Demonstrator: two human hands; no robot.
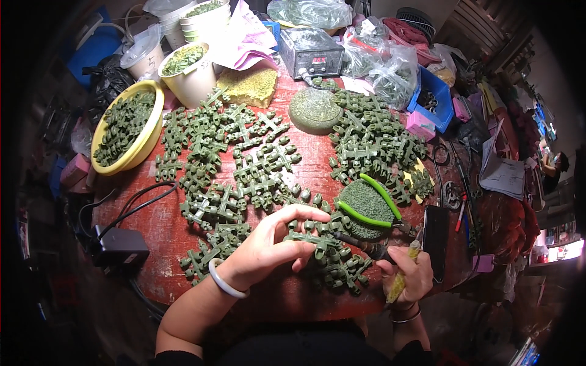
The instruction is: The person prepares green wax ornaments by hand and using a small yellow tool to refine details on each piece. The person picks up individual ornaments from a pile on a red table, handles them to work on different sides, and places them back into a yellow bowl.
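Observation:
My left hand (263, 249), a pale bangle at its wrist, pinches a dark green wax-like piece (300, 236) with rows of small ring-shaped parts. In my right hand (414, 274) is a dark soldering-iron-style heated pen (368, 247), its tip pointing at that piece; whether they touch I cannot tell. The same hand also grips a pointed tool with a yellowish wrapped handle (398, 283). More green pieces (345, 270) lie just beneath. Beyond them, green-handled pliers (380, 192) rest across a green textured pad (364, 206).
Piles of green pieces (261, 178) cover much of the red table (158, 279). A yellow basin (158, 123), white buckets (192, 84) and a control box with lit display (316, 52) stand behind. A black phone (435, 238) lies right; a power adapter (121, 247) sits left.

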